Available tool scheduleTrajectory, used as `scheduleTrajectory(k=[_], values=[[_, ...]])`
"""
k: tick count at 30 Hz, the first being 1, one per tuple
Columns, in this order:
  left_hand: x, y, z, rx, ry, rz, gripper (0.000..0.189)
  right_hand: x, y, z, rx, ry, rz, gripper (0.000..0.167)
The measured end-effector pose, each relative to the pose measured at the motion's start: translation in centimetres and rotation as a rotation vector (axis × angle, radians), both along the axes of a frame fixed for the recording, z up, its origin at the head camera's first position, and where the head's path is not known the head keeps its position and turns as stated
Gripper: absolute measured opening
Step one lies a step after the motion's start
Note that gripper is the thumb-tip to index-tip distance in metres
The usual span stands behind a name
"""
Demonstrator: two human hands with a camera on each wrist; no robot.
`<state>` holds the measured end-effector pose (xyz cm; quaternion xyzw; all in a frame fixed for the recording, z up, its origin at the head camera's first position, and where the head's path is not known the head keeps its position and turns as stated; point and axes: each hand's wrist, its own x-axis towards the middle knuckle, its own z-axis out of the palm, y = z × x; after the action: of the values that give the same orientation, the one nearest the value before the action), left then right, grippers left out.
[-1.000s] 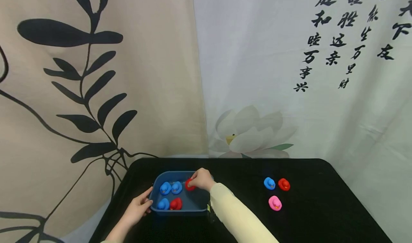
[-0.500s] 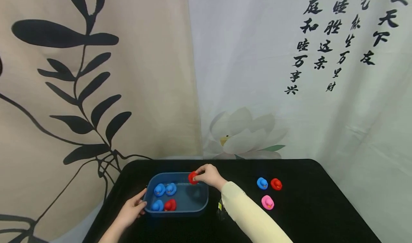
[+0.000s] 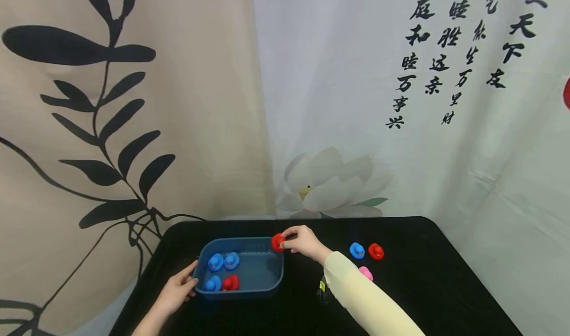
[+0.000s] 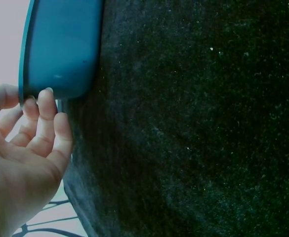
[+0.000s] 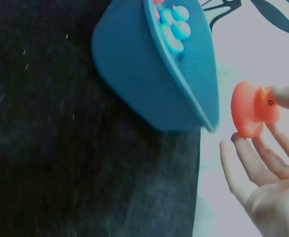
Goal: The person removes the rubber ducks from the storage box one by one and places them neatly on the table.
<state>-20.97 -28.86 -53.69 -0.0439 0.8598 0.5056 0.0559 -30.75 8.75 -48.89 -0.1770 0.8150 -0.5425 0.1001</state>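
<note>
In the head view a blue plastic tub (image 3: 256, 292) stands on the black table. Inside it lie several rubber ducks, among them a blue duck (image 3: 215, 262) and a red duck (image 3: 230, 282). My right hand (image 3: 305, 242) pinches another red duck (image 3: 278, 242) between thumb and fingers, at the tub's back right corner. The right wrist view shows that held duck (image 5: 253, 108) clear of the rim, the hand's lower fingers (image 5: 250, 160) free of it. At the tub's left end, my left hand (image 3: 175, 289) holds the edge, its fingertips against the corner (image 4: 60, 81).
To the right on the table lie a blue duck (image 3: 357, 250), a red duck (image 3: 376, 251) and a pink duck (image 3: 365, 273) partly covered by the right sleeve (image 3: 365, 296). A dark object with a yellow mark (image 3: 322, 289) sits beside that sleeve. A printed curtain (image 3: 222, 103) hangs behind.
My right hand has lifted the red duck from inside the tub and moved it rightward to the back right corner. The left hand stays at the tub's left end. The head view has turned slightly right.
</note>
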Motion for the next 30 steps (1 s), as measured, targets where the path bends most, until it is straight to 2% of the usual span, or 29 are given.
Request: scheduleTrajectory(k=[3,7,17,21,30], values=[[-0.1,0.2,0.1,0.001,-0.002,-0.005,0.057,-0.6,2.1,-0.3,-0.004,0.003,-0.009,0.027],[-0.2,0.4,0.2,-0.008,-0.007,-0.003,0.057,-0.7,5.1,0.1,-0.003,0.014,-0.053,0.029],[-0.4,-0.2,-0.3,-0.009,-0.033,-0.017,0.058,-0.4,12.8,1.3,0.084,0.061,-0.252,0.027],[-0.4,-0.4,-0.3,-0.023,-0.039,-0.022,0.058,-0.1,15.9,1.7,0.123,0.087,-0.3,0.025],[-0.6,0.0,-0.1,-0.026,-0.069,-0.022,0.058,0.8,22.7,0.9,0.161,0.109,-0.38,0.028]])
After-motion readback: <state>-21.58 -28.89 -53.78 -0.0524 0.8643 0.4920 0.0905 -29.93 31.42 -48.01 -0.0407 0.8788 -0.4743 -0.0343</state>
